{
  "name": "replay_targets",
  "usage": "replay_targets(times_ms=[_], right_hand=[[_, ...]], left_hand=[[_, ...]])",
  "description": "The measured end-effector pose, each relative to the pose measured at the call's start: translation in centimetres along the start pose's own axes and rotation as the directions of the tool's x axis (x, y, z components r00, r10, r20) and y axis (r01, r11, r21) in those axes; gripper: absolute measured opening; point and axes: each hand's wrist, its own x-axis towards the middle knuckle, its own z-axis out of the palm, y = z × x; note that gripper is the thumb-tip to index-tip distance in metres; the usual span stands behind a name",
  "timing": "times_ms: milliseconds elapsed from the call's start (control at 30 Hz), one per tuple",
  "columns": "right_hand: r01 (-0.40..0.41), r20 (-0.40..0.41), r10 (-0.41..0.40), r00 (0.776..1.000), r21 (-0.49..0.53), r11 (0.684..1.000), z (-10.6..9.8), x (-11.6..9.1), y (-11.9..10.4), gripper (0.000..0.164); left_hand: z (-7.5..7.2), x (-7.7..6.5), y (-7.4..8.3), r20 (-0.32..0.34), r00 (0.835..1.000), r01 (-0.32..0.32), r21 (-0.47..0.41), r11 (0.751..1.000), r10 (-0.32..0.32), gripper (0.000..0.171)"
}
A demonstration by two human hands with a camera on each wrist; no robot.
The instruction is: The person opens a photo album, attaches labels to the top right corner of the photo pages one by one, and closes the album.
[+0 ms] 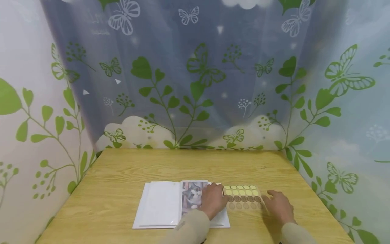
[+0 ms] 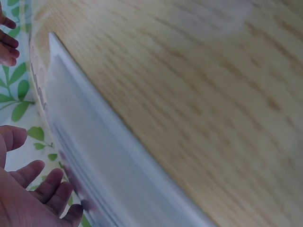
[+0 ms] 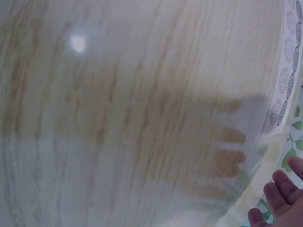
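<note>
An open white album (image 1: 161, 203) lies on the table, with a cat picture (image 1: 191, 195) on its right-hand page. My left hand (image 1: 213, 200) is over the right part of that page and covers some of it. In the left wrist view the fingers of this left hand (image 2: 35, 191) are spread and loosely bent, with nothing seen between them. Just right of the album lies a clear sheet of round stickers (image 1: 242, 192), rows of yellow and brown. Beyond the sheet's right edge, my right hand (image 1: 278, 206) is held with relaxed fingers, holding nothing visible.
The wood-grain table (image 1: 100, 203) carries the album and the sheet near its front. A printed curtain (image 1: 198, 101) with leaves and butterflies stands behind and along both sides. A shadow of the right hand falls on the tabletop (image 3: 118, 94) in the right wrist view.
</note>
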Motion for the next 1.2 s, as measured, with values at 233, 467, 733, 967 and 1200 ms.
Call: replay_targets(times_ms=[233, 467, 733, 967, 1200], right_hand=[[-0.008, 0.003, 0.008, 1.000, 0.008, 1.000, 0.6, 0.1, 0.0, 0.053], [-0.010, 0.013, 0.010, 1.000, -0.029, 1.000, 1.3, 0.1, 0.2, 0.061], [0.005, 0.024, -0.002, 1.000, -0.103, 0.995, 1.7, -0.1, 0.0, 0.055], [0.001, 0.040, 0.003, 0.999, -0.107, 0.994, 1.8, -0.1, -0.3, 0.053], [-0.032, 0.039, 0.032, 0.999, 0.001, 0.999, 1.3, 0.1, -0.6, 0.059]], left_hand=[[1.1, -0.3, -0.1, -0.065, 0.998, 0.023, 0.040, 0.999, -0.020, 0.017], [1.7, -0.5, -0.2, -0.061, 0.997, 0.040, 0.040, 0.998, -0.038, 0.028], [1.8, -0.6, 0.0, -0.030, 0.999, 0.035, 0.128, 0.991, -0.031, 0.022], [2.1, -0.6, 0.1, -0.032, 0.999, 0.020, 0.153, 0.988, -0.016, 0.019], [1.8, -0.3, 0.1, -0.038, 0.999, 0.032, 0.085, 0.996, -0.029, 0.015]])
